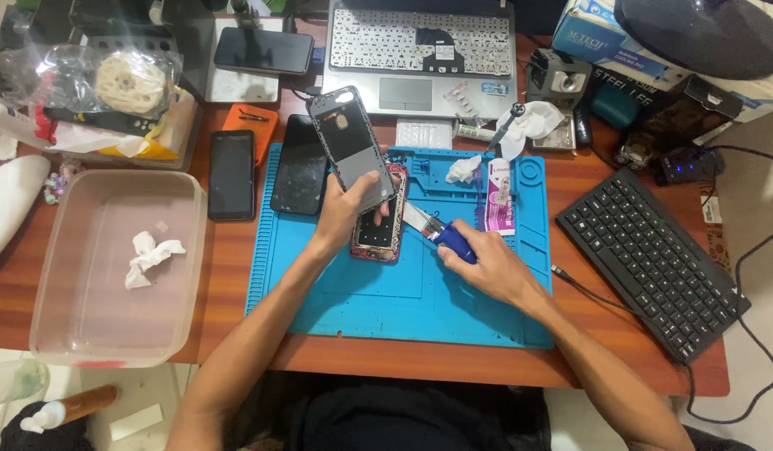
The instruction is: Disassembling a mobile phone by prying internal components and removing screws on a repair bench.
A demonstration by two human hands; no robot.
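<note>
The left hand (346, 209) grips a grey back cover (351, 149), fingers wrapped round its lower end, holding it tilted up over an opened phone (378, 230) that lies on the blue mat (336, 292). The right hand (487, 266) is closed round the blue handle of a flat-bladed tool (437, 230), whose pale blade points left toward the phone's edge; whether the tip touches the phone I cannot tell.

Just right of the tool lies a pink-and-white tube (497, 199), with a crumpled tissue (463, 169) above it on the mat. Left of the cover, a dark phone (299, 164) rests half on the mat, and another black phone (231, 174) lies beside it on the wooden table (228, 276). Farther left stands a clear plastic tub (61, 334) with a wad of tissue inside. A laptop (420, 50) sits behind the mat, and a black keyboard (654, 259) lies at an angle to the right.
</note>
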